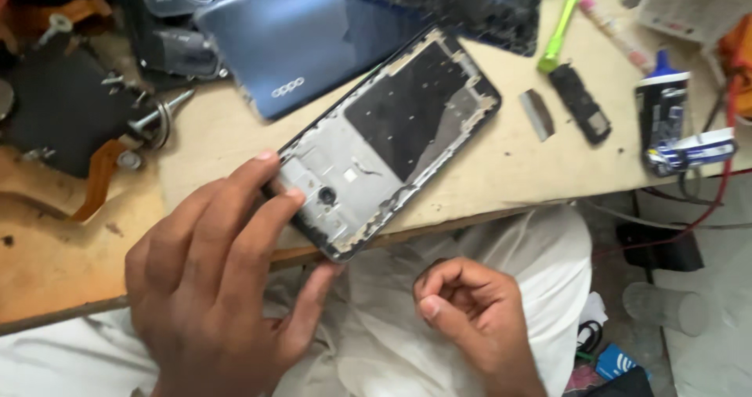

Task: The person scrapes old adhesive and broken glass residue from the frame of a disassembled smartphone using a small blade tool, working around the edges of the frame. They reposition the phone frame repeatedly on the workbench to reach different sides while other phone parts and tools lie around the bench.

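Both hands worked at the near edge of the workbench (517, 170). Left hand (211, 287) gripped the lower end of an opened phone frame (388, 138), fingers spread over its top face and thumb pressed against its bottom edge. Right hand (470, 311) hung below the bench edge over white cloth (509, 248), curled into a loose fist, holding nothing that could be seen. That frame lay face-up and slanted, its lower corner overhanging the bench. Just behind it rested a blue back cover (290, 37). A green-handled tool (564, 21), a small metal blade (537, 113) and a squeezed glue tube (666, 119) lay to the right; what was left in the tube could not be told.
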A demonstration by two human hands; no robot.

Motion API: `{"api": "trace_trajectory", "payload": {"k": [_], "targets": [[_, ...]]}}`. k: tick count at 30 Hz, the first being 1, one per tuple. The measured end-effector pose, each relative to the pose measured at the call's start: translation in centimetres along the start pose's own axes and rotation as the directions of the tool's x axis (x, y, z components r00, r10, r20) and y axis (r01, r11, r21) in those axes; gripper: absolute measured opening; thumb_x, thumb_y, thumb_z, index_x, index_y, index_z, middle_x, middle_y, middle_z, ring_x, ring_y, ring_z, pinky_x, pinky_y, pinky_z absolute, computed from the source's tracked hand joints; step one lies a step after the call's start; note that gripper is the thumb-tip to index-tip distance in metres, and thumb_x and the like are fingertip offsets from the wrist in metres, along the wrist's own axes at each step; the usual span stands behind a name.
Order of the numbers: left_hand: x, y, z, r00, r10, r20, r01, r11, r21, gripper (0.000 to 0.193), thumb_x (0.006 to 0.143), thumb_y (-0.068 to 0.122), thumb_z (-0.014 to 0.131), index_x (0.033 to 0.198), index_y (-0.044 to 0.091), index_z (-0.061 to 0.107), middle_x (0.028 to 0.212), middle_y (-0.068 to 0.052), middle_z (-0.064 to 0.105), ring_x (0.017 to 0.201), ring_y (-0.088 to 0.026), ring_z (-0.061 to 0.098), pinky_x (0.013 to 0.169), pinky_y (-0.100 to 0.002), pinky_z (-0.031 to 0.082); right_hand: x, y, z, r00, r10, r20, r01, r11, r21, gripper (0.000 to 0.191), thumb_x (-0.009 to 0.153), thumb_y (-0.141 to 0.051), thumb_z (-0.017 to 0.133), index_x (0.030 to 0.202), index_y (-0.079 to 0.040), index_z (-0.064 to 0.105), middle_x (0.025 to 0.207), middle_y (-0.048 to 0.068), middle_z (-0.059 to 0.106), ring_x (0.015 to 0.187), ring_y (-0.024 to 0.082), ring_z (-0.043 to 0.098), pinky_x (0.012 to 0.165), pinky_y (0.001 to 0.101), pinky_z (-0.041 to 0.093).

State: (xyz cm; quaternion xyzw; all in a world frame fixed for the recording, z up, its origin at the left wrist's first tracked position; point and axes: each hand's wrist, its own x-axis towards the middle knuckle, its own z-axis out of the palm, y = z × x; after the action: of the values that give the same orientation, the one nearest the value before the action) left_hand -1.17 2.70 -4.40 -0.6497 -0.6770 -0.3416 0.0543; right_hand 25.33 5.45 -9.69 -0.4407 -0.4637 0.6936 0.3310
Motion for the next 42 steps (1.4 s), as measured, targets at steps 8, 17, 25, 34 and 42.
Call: {"api": "trace_trajectory", "payload": {"k": [8,17,25,34,42], "targets": [[0.3,0.1,0.1,0.999,-0.041,0.03,0.04,0.999,0.017,0.057,0.069,0.034,0.086,0.118,0.01,0.068,0.135,-0.007,0.066,0.122,-0.026,0.058,0.101,-0.041,0.042,0.0,1.5,-0.6,0.993,-0.117,0.01,0.113,0.974,0.195,0.012,0.096,-0.004,0.072,0.097,0.006,0.065,0.082,0.01,0.065,0.073,0.011,0.054,0.065,0.0255,0.044],[-2.6,-0.2,2.4,0.949,0.284,-0.136,-0.315,0.873,-0.373,0.034,0.087,0.032,0.086,0.112,0.017,0.068,0.125,-0.006,0.068,0.117,-0.02,0.066,0.103,-0.036,0.053,-0.4,-1.1,0.2,0.928,-0.338,0.155,0.317,0.937,0.145,0.03,0.098,-0.023,0.076,0.101,0.005,0.065,0.079,0.011,0.065,0.072,0.016,0.06,0.064,0.0304,0.047],[-11.3,4.5,13.6,0.969,-0.192,0.153,0.224,0.435,-0.872,0.031,0.098,0.017,0.061,0.124,0.002,0.069,0.092,-0.01,0.072,0.081,-0.015,0.06,0.072,-0.03,0.048,-0.5,-5.6,5.3,0.918,-0.33,0.219,0.274,0.928,0.251,0.043,0.103,-0.032,0.067,0.116,0.009,0.069,0.088,0.011,0.068,0.073,0.012,0.06,0.065,0.0271,0.048],[-9.0,4.9,11.4,0.887,-0.333,0.32,0.352,0.04,-0.935,0.032,0.097,0.017,0.064,0.113,-0.006,0.079,0.058,-0.008,0.072,0.045,-0.008,0.056,0.044,-0.023,0.043,14.2,-23.8,-3.8,0.776,-0.491,0.396,0.306,-0.256,-0.917,0.033,0.076,0.0,0.075,0.108,-0.004,0.074,0.104,0.018,0.072,0.1,0.039,0.066,0.09,0.0472,0.053],[-4.5,4.8,10.1,0.943,-0.154,0.294,0.313,0.125,-0.941,0.029,0.099,0.02,0.069,0.114,-0.003,0.077,0.08,-0.006,0.076,0.074,-0.01,0.071,0.073,-0.026,0.058,15.9,-25.1,-2.6,0.928,-0.348,0.131,0.016,-0.316,-0.949,0.014,0.083,-0.009,0.071,0.096,-0.009,0.077,0.102,0.015,0.073,0.103,0.035,0.068,0.09,0.0458,0.054]]}}
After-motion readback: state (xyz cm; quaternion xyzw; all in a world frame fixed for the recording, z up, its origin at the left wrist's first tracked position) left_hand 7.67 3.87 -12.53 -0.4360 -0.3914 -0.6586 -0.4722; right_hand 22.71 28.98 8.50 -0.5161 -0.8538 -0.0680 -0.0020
